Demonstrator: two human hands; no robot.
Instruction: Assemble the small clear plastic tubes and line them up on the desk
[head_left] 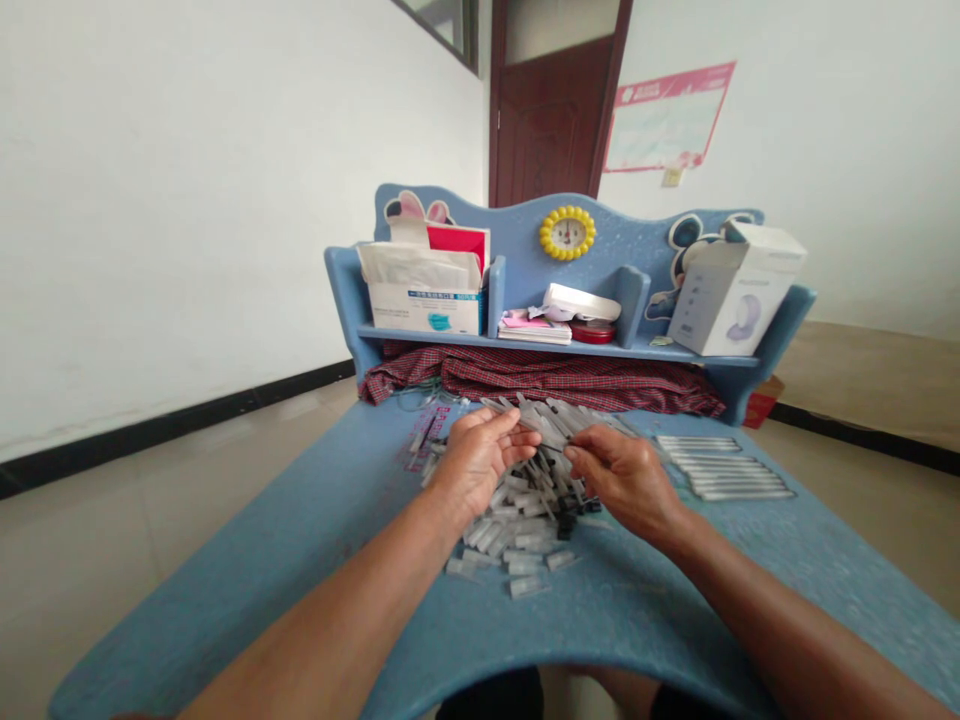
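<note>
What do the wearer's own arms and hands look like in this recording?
Both are bare human limbs: the left forearm and right forearm show no sleeve, cable or clear marking. The left hand and right hand are ungloved, with no watch or bracelet visible at either wrist. Blur leaves small rings uncertain.

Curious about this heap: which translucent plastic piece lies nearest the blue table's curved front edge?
The short whitish translucent plastic piece lying foremost; all others lie farther back.
</note>
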